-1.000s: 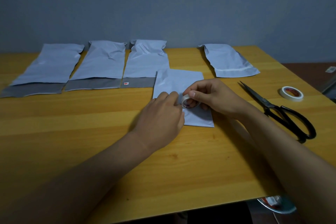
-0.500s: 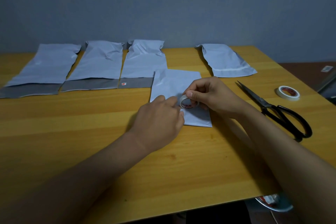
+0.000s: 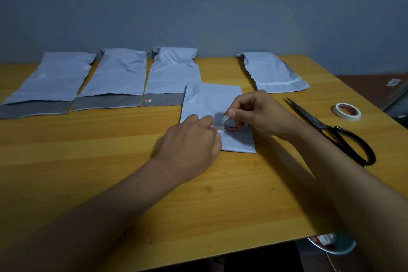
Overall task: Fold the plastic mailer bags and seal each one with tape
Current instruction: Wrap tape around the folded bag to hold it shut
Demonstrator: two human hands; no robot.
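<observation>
left hand (image 3: 192, 139) fingers curled, right hand (image 3: 258, 112) pinching

Changes vs. earlier frames:

- Small white tape roll w/ red-printed core (image 3: 231, 125): raised a little in right hand (image 3: 262, 112); more of its open core showing; gap to left-hand fingertips wider than 1.0 s ago.
- Right hand: thumb and fingers arched higher over roll, knuckles lifted off folded pale grey plastic mailer bag (image 3: 212, 104).
- Left hand (image 3: 192, 143): slid slightly toward near-left; fingertips at bag's fold line, just beside roll, no longer tight against it.
- Short white strip, prob. tape, visible between left fingertips and roll; not seen 1.0 s ago.
- Camera view: slight shift only.
</observation>
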